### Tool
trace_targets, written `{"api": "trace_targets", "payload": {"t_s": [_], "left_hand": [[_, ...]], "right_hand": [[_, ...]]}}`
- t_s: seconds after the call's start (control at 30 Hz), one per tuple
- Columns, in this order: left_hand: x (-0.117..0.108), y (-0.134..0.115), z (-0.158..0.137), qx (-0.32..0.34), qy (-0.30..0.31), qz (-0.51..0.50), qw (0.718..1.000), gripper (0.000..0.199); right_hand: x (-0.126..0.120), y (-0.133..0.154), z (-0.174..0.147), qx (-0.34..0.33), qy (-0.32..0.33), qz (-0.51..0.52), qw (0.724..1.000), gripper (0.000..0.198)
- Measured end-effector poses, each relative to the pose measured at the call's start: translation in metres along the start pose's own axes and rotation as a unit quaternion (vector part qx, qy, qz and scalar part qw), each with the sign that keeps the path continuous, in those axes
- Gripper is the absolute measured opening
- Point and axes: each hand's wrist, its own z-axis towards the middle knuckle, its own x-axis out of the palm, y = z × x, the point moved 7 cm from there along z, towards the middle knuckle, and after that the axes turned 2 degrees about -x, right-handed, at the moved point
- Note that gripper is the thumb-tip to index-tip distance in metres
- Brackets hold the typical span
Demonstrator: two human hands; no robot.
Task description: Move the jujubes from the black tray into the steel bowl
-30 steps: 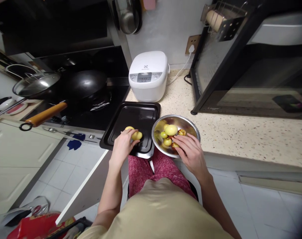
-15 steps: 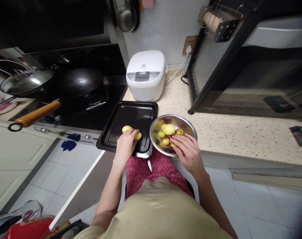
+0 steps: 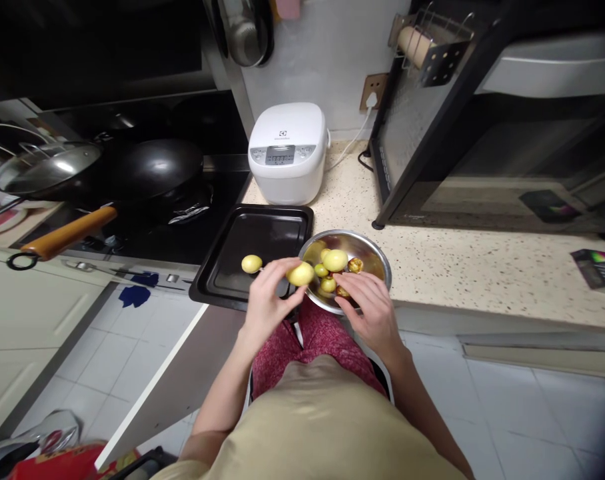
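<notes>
My left hand [image 3: 270, 297] pinches a smooth yellow fruit [image 3: 300, 274], its exact kind unclear, between thumb and fingers, over the gap between the tray and the bowl. A second yellow fruit [image 3: 252, 264] lies on the black baking tray [image 3: 255, 230]. At the front right of the steel bowl [image 3: 377, 257], my right hand [image 3: 375, 310] reaches over the rim. Its thumb and fingertips close around a small brown-mottled fruit [image 3: 342, 292], partly hidden by the fingers. In the bowl are a large yellow fruit [image 3: 336, 260], smaller yellow-green ones and another mottled fruit [image 3: 355, 265].
A white rice cooker [image 3: 288, 157] stands behind the tray, plugged into the wall socket [image 3: 374, 91]. On the left, a wok's wooden handle [image 3: 77, 231] juts past the stove. A large black oven [image 3: 482, 160] stands on the right of the counter [image 3: 447, 267].
My left hand has lifted a yellow fruit off the tray and moved right toward the bowl. The right hand stays at the bowl. The view has shifted slightly.
</notes>
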Motion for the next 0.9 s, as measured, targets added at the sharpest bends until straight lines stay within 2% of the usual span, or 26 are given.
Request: {"api": "trace_targets", "payload": {"t_s": [0.17, 0.33, 0.43, 0.57, 0.9], "left_hand": [[0.038, -0.025, -0.014, 0.024, 0.016, -0.066, 0.997, 0.029], [0.056, -0.031, -0.023, 0.053, 0.035, -0.068, 0.996, 0.033], [0.055, -0.031, -0.02, 0.06, 0.043, -0.069, 0.995, 0.037], [0.043, -0.026, -0.013, 0.057, 0.022, -0.044, 0.997, 0.035], [0.04, -0.023, -0.01, 0.079, 0.042, -0.019, 0.996, 0.033]], "right_hand": [[0.0, 0.007, -0.001, 0.046, -0.031, 0.026, 0.998, 0.048], [-0.006, 0.001, -0.005, 0.126, -0.059, 0.056, 0.989, 0.035], [-0.013, -0.01, -0.007, 0.165, -0.086, 0.038, 0.982, 0.029], [-0.02, -0.029, -0.006, 0.19, -0.114, -0.009, 0.975, 0.029], [-0.006, -0.051, 0.001, 0.234, -0.047, -0.04, 0.97, 0.032]]}}
